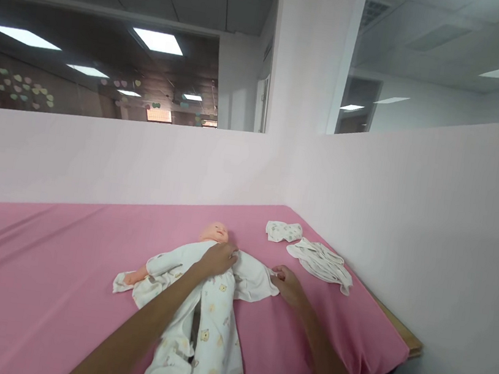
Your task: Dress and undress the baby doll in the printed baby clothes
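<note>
Left hand (219,259) lying across the upper chest of a baby doll (215,232), its fingers curled at the neckline; whether they grip the fabric cannot be told. Right hand (289,285), with thumb and fingers pinched together, grasps the outer end of a white sleeve (255,279), which is spread sideways from the doll's shoulder. The doll lies face up near the middle of the view, its head toward the far wall (109,161), on a pink sheet (47,270) covering the counter (415,346). White clothing covers its torso; the sleepsuit legs (214,337), printed with small bears, extend toward the viewer. On the opposite side, the doll's forearm (137,275) emerges from a second sleeve (174,258) and rests over loose white cloth. Beyond the right hand, near the side wall (455,241), a compact printed cloth (283,231) lies just beside a crumpled white cloth (321,262). Window panes (108,68) above the far wall show lit ceiling panels.
</note>
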Demonstrator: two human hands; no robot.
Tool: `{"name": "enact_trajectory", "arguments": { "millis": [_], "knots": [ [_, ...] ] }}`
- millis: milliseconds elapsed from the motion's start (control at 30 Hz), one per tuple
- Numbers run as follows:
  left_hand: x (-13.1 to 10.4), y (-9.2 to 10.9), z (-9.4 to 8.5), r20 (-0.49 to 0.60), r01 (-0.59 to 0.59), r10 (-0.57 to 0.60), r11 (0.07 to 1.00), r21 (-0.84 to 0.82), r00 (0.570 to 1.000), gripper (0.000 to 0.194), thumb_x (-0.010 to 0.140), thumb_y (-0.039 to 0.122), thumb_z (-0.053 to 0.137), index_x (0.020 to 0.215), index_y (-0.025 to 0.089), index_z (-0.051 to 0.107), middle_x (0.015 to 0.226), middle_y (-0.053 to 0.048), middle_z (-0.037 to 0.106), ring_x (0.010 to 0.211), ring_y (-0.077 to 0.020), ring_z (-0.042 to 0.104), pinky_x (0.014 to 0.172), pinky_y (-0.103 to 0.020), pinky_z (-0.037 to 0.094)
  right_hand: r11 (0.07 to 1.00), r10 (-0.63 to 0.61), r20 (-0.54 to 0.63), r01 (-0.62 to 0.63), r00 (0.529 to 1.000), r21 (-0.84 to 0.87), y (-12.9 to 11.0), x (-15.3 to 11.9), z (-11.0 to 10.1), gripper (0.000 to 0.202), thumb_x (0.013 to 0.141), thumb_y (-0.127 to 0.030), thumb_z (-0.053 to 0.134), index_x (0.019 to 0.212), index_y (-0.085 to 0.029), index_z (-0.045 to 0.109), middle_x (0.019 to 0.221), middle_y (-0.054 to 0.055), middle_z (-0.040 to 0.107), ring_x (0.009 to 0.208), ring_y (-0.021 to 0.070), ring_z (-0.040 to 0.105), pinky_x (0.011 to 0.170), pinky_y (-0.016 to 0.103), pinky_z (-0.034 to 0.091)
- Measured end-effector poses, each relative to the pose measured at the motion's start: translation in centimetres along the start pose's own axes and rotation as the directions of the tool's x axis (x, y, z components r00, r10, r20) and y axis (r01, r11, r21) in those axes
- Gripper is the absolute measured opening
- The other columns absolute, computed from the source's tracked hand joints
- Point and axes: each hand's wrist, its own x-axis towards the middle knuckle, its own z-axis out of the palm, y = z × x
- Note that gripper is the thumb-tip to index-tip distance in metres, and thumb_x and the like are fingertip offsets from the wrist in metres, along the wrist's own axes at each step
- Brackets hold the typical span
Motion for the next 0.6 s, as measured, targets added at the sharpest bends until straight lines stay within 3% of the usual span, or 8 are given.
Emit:
{"name": "enact_trajectory", "arguments": {
  "millis": [133, 233, 400, 600],
  "knots": [
    [-0.2, -0.1, 0.1, 0.017, -0.002, 0.001, 0.997, 0.083, 1.000, 0.031, 0.088, 0.027, 0.043, 0.112, 0.019, 0.060, 0.120, -0.011, 0.065, 0.114, -0.0268, 0.057, 0.095, -0.037, 0.043, 0.994, -0.045, -0.018, 0.043, 0.999, -0.102, -0.1, -0.1, -0.2, 0.020, 0.081, -0.025, 0.047, 0.095, -0.021, 0.062, 0.076, -0.003, 0.063, 0.070, 0.0136, 0.057, 0.062, 0.021, 0.038],
    [-0.3, -0.1, 0.0, 0.033, -0.016, 0.012, 0.992, 0.127, 0.999, 0.032, 0.085, 0.027, 0.047, 0.113, 0.019, 0.060, 0.120, -0.010, 0.065, 0.114, -0.0270, 0.058, 0.096, -0.036, 0.043, 0.970, -0.073, -0.098, 0.048, 0.992, -0.237, -0.2, 0.5, -1.6, 0.021, 0.087, -0.023, 0.040, 0.086, -0.020, 0.061, 0.079, 0.000, 0.063, 0.076, 0.0158, 0.057, 0.067, 0.024, 0.037],
    [-0.6, -0.5, -0.4, 0.053, -0.035, 0.026, 0.984, 0.175, 0.998, 0.038, 0.085, 0.023, 0.049, 0.122, 0.020, 0.058, 0.129, -0.007, 0.061, 0.118, -0.0236, 0.056, 0.099, -0.033, 0.042, 0.892, -0.052, -0.306, -0.094, 0.951, -0.443, -0.4, 1.9, -4.4, 0.028, 0.091, -0.018, 0.033, 0.087, -0.015, 0.060, 0.088, 0.013, 0.064, 0.091, 0.0256, 0.056, 0.076, 0.033, 0.034],
    [-0.6, -0.4, -0.5, 0.086, -0.041, 0.021, 0.972, 0.233, 0.996, 0.036, 0.091, 0.027, 0.053, 0.125, 0.016, 0.055, 0.130, -0.009, 0.058, 0.120, -0.0227, 0.054, 0.100, -0.041, 0.044, 0.822, 0.020, -0.370, -0.226, 0.929, -0.522, -0.6, 1.3, -3.2, 0.030, 0.091, -0.018, 0.033, 0.096, -0.013, 0.062, 0.094, 0.015, 0.066, 0.094, 0.0286, 0.059, 0.076, 0.036, 0.035]
  ]
}}
